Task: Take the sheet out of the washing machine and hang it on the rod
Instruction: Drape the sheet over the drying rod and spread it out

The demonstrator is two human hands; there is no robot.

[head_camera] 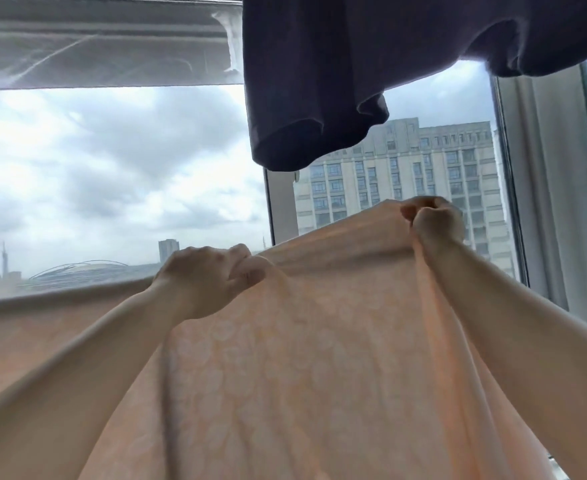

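While raised before the window, peach patterned sheet: top edge pinched by left hand and right hand, lower part cut off by frame. Dark garment overhead, top cropped; rod not discernible.

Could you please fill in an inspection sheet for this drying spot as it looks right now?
Surface: none seen; the work is in the air before a window.
Job's things: peach sheet held up and spread, not yet hung; the rod is not clearly seen.
Clutter: dark garment hangs overhead at the right; pale fabric stretches across the upper left.
Hands: left hand and right hand each grip the sheet's top edge, the right one higher.
Cables: nothing seen.
Surroundings: curtain at the right; cloudy sky and a tall building outside.
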